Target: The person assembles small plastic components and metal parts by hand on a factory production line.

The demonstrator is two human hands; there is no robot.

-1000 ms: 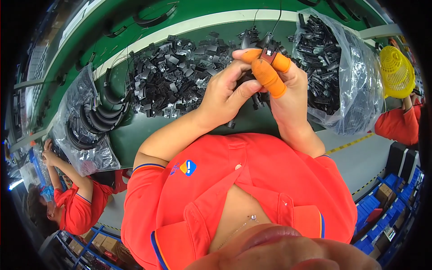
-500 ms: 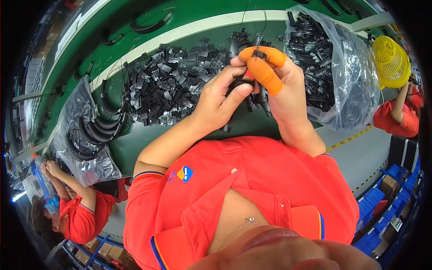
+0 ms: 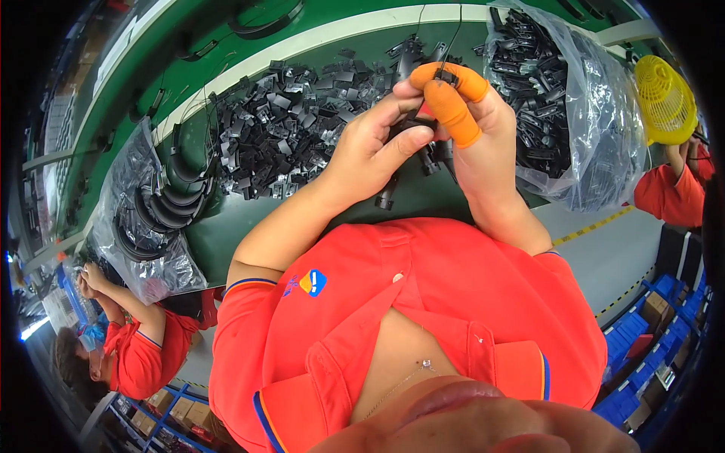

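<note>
My left hand point(image 3: 374, 147) is closed, thumb and fingers gripping a black plastic part point(image 3: 410, 124) over the green table. Orange finger cots cover the thumb and index finger of my right hand point(image 3: 483, 124), which pinch a small black piece point(image 3: 447, 77) just above that part. A thin dark wire point(image 3: 456, 41) runs up and away from the pinch. A bit of red shows between the two hands. The fingers hide most of the held parts, and whether they are joined I cannot tell. Below them, a black tubular part point(image 3: 385, 198) lies on the table.
Small black plastic pieces point(image 3: 279, 128) lie heaped left of my hands. At the right is a clear bag point(image 3: 604, 128) of black parts, near a yellow fan point(image 3: 664, 98). Curved black headbands point(image 3: 170, 208) rest on plastic at the left. Co-workers in red point(image 3: 155, 351) sit on either side.
Both hands have shifted slightly up and right in the picture, still gripping the same parts. More of the tubular part below them shows now.
</note>
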